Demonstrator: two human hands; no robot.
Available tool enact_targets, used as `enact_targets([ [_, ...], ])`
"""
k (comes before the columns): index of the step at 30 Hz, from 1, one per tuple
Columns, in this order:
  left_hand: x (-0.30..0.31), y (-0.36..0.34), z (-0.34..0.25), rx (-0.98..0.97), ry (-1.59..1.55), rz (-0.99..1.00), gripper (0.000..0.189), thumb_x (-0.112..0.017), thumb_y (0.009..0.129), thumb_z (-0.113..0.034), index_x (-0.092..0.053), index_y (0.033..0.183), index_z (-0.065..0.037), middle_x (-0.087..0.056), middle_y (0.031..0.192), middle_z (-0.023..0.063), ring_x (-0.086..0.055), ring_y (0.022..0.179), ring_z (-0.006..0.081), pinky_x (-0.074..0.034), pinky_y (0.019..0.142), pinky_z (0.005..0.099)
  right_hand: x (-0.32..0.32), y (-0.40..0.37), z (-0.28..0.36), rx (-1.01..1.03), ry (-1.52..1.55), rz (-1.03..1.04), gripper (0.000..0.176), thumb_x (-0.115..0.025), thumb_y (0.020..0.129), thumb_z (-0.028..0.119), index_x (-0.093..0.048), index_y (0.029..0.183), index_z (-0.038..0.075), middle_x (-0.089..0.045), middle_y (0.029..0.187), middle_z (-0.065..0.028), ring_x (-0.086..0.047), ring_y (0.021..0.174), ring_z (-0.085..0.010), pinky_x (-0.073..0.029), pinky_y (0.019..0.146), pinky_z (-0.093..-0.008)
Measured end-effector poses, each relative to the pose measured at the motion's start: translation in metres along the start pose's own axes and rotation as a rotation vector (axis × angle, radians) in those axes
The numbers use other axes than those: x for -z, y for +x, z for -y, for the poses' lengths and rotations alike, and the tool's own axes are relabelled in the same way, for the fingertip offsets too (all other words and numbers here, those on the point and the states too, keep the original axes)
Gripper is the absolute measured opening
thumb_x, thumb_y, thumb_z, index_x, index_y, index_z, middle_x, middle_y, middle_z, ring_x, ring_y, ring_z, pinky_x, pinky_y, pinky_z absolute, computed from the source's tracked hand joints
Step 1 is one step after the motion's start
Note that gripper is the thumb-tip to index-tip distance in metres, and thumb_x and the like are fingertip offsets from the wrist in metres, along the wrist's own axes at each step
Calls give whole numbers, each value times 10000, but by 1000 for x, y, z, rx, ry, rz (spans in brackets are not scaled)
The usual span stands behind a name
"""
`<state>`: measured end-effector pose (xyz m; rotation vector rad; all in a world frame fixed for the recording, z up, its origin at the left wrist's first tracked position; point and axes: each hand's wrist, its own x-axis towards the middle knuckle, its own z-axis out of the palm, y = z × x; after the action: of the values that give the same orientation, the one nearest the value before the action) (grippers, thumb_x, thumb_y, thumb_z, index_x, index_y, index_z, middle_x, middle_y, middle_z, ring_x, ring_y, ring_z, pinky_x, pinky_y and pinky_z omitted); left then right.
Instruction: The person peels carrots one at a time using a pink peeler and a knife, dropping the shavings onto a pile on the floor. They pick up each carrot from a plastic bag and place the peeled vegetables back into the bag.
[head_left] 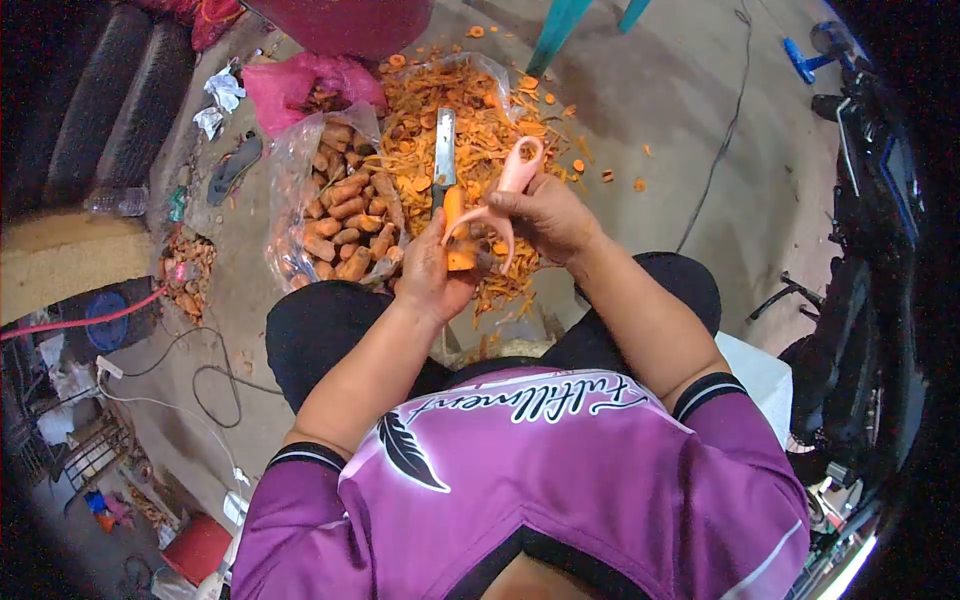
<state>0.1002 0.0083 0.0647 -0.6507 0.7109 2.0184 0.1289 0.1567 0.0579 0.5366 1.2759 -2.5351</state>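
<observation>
A pink peeler (515, 178) is in my right hand (552, 218), its forked head over an orange carrot (454, 208). My left hand (434, 272) is closed around the carrot and also around the dark handle of a knife (445, 150), whose blade points away from me. Beneath both hands spreads a heap of orange peelings and slices (415, 120). To the left, a clear plastic bag (283, 215) holds several brownish unpeeled carrots (345, 208). My fingertips partly hide the carrot's lower end.
Behind the carrots lie a pink bag (270, 92) and a large red container (345, 22). Teal legs (560, 35) stand at the top. A cable (722, 140) crosses the floor at right; tyres (100, 100) and a sandal (235, 170) are at left.
</observation>
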Motion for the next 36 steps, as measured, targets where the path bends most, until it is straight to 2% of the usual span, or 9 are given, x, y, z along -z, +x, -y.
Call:
enact_targets([
  [5, 23, 5, 0, 97, 41, 183, 300, -353, 864, -357, -453, 1002, -111, -500, 780, 38, -509, 675, 174, -448, 594, 317, 20, 11, -1, 8, 6, -47, 153, -580, 741, 109, -516, 832, 5, -548, 779, -73, -535, 705, -157, -442, 649, -269],
  [10, 12, -6, 4, 128, 131, 65, 295, -416, 837, -358, -471, 956, -94, -484, 763, 41, -488, 637, 160, -408, 494, 265, 31, 10, 17, 136, -11, -254, 137, -581, 736, 113, -519, 813, 19, -538, 760, -51, -529, 702, -149, -439, 643, -269],
  [14, 18, 2, 2, 94, 166, -6, 305, -439, 825, -360, -475, 948, -84, -489, 748, 49, -494, 630, 172, -409, 493, 276, 8, -2, 5, 61, -50, 114, 137, -582, 717, 101, -521, 808, 21, -542, 754, -49, -525, 688, -147, -428, 648, -261],
  [17, 6, -7, 4, 144, 174, 6, 309, -449, 819, -359, -473, 958, -84, -492, 754, 43, -496, 623, 179, -427, 507, 296, 9, -1, -3, -20, -91, 212, 190, -632, 684, 127, -564, 809, 2, -571, 770, -49, -539, 685, -129, -437, 634, -253],
  [21, 17, -4, 6, 176, 240, 131, 311, -446, 819, -360, -473, 968, -88, -497, 751, 45, -513, 648, 185, -457, 542, 326, 33, 12, 20, 40, -168, -227, 138, -587, 727, 114, -520, 804, 21, -537, 748, -55, -519, 669, -138, -425, 624, -249],
  [24, 25, 2, 5, 201, 195, 144, 313, -456, 815, -357, -472, 976, -89, -500, 753, 46, -522, 667, 186, -467, 555, 339, 40, 17, 15, 162, -68, -333, 121, -576, 736, 102, -519, 807, 23, -536, 726, -43, -518, 635, -134, -429, 609, -242],
  [31, 9, -2, 5, 147, 251, 8, 306, -414, 836, -367, -480, 936, -86, -496, 721, 31, -500, 599, 150, -437, 504, 285, 9, -2, 1, -81, -76, 277, 192, -641, 672, 105, -557, 823, 20, -574, 756, -50, -554, 689, -129, -446, 638, -248],
  [35, 18, -1, 5, 229, 267, 71, 303, -394, 844, -378, -488, 923, -102, -498, 735, 21, -496, 582, 140, -420, 492, 265, 41, 16, 13, 72, -57, -198, 166, -611, 710, 105, -553, 826, 3, -581, 759, -60, -561, 680, -142, -458, 619, -243],
  [36, 14, -2, 4, 215, 282, 60, 310, -392, 843, -385, -486, 927, -102, -498, 740, 22, -497, 585, 141, -420, 491, 268, 41, 19, 18, 222, -57, -267, 163, -600, 724, 107, -549, 828, -7, -578, 757, -68, -562, 672, -149, -461, 607, -242],
])
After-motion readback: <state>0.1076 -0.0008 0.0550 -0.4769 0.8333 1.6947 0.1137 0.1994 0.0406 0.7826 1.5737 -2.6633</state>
